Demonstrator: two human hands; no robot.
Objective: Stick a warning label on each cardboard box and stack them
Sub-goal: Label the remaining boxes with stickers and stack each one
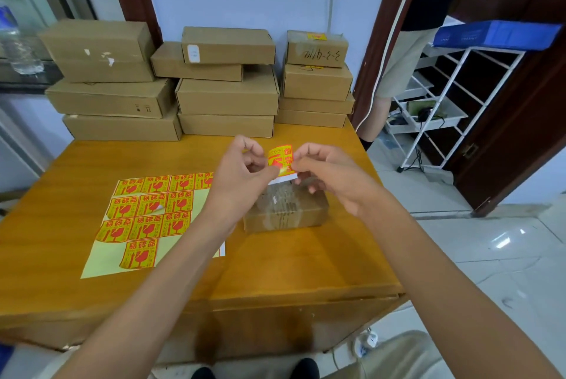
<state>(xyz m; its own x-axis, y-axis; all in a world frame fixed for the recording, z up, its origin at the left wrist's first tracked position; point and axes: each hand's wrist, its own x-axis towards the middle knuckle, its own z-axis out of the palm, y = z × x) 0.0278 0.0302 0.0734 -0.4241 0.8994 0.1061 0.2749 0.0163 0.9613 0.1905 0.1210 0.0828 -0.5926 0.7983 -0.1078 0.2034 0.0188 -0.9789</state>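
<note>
Yellow and red, a single warning label (281, 159) is held up above the table (306, 256), pinched at its lower edge between the left hand (245, 169) and the right hand (324, 173), fingers curled and thumbs pressed to it. Just beneath the hands sits a small cardboard box (286, 210) wrapped in clear tape. To its left lies the label sheet (144, 213), one sticker's corner lifted. Along the wall at the table's far edge stand stacked boxes (226, 84) in three piles.
</note>
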